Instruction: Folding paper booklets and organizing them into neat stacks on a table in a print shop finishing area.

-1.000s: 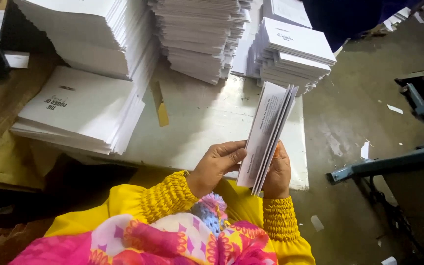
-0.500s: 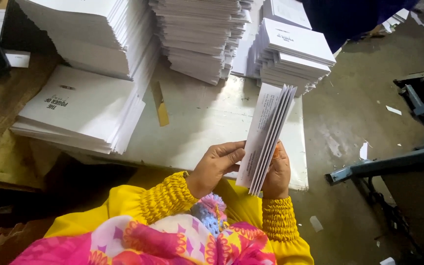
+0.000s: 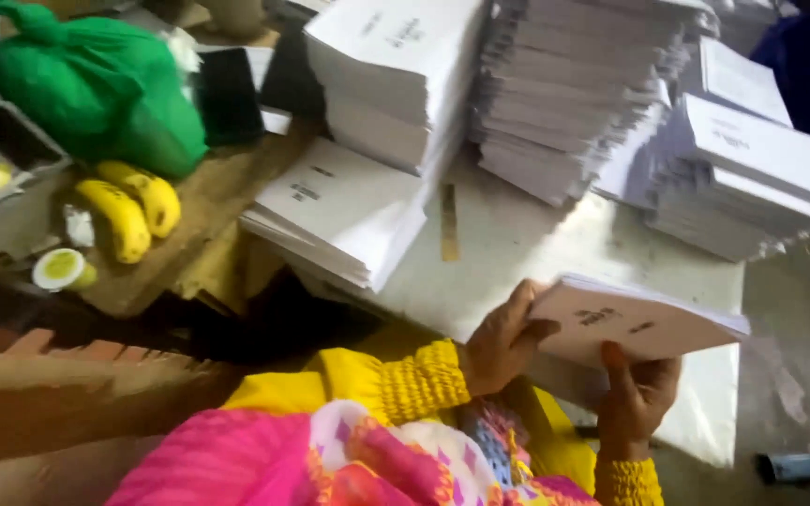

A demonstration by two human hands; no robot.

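Head view, looking down: both hands hold one bundle of white printed sheets (image 3: 644, 319), lying nearly flat and tilted slightly, out over the near edge of the worktop (image 3: 536, 244). The left hand (image 3: 503, 342) grips the bundle's left end, thumb on top of the top sheet, fingers (image 3: 517, 305) curled around the edge. The right hand (image 3: 635, 394) supports the bundle from below at its near edge, thumb pressed up against the side, other fingers tucked under and mostly hidden. Both wrists show yellow knit cuffs (image 3: 419, 379); pink patterned cloth (image 3: 349, 464) fills the bottom of the frame. The worktop is pale, covered with white sheet. On it, a low stack of white printed booklets (image 3: 339, 211) sits left of the hands, with a taller stack (image 3: 396, 75) behind it. A big fanned pile of sheets (image 3: 574, 103) stands at centre back, and further stepped stacks (image 3: 752, 173) at the right, well apart from the held bundle. A thin yellowish strip (image 3: 448, 222) lies flat on the worktop between the stacks. To the left, on brown paper off the worktop, lie yellow bananas (image 3: 133, 211), a tied green bag (image 3: 96, 84) behind them, and a small round green-and-white lid (image 3: 60, 269). The picture is somewhat blurred.
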